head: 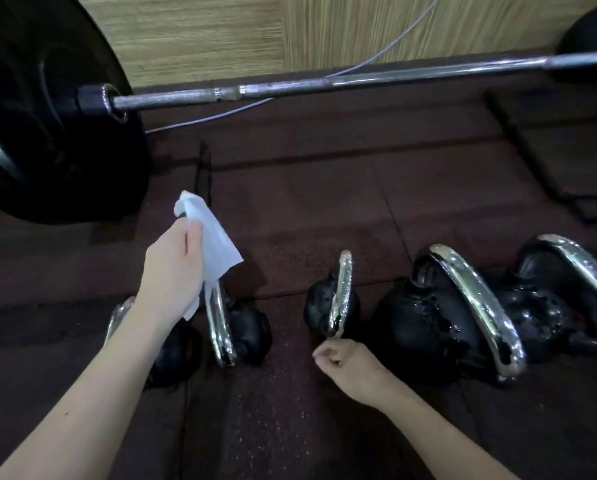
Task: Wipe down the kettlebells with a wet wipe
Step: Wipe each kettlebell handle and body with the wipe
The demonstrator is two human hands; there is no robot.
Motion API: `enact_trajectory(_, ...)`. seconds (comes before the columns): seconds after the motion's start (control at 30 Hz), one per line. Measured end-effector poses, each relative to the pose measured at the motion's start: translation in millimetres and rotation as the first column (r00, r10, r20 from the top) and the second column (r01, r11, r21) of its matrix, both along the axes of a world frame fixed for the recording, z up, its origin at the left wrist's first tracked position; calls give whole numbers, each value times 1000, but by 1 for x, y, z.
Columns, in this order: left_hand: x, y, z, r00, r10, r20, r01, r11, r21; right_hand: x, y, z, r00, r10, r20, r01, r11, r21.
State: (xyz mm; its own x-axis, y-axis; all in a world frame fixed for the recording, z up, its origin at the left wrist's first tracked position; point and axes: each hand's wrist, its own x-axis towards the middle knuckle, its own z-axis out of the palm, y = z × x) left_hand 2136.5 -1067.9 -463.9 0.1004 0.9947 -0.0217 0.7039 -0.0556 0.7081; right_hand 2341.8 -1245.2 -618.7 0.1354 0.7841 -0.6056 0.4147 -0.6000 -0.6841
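Dark reddish-brown rubber floor tiles (307, 209) with visible seams cover the ground; a straw-textured wall panel (203, 32) closes the view at 12 o'clock. A loaded barbell (324, 83) crosses the upper field, its black plate (48, 116) at 10 o'clock, with a thin grey cable (376, 53) trailing behind the bar. Five black kettlebells with chrome handles stand in a row on the floor, from 8 to 3 o'clock. The left hand (172, 271), at 9 o'clock, pinches the white wet wipe (210, 244) between thumb and curled fingers, holding it just above the handle of the second kettlebell (241, 327). The right hand (349, 367), at 5 o'clock, has its fingers curled; its fingertips meet the near end of the handle of the middle kettlebell (331, 306), though whether they grip it cannot be told. The leftmost kettlebell (176, 351) is largely hidden by the left forearm; the far-right kettlebell (567, 306) sits partly behind the large kettlebell (446, 323) beside it. Wet-looking spots glisten on the larger bells.
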Motion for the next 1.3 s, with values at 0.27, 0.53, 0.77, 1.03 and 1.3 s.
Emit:
enact_trajectory(0.27,100,-10,-34,878,-475,-62,479,867,136,23,-1,23,892,-430,-142,445,891,94)
enact_trajectory(0.53,108,-64,-56,743,-663,87,668,728,-153,33,43,5,857,-443,-263,483,868,112)
enact_trajectory(0.77,142,-60,-51,880,-475,13,475,878,-62,32,42,8,881,-422,-214,451,886,110)
enact_trajectory(1.03,153,-71,-53,903,-425,-61,396,880,-264,35,40,5,907,-347,-237,377,921,94)
enact_trajectory(1.3,105,-134,-89,923,-362,127,383,887,-259,34,38,4,863,-351,-364,402,913,71)
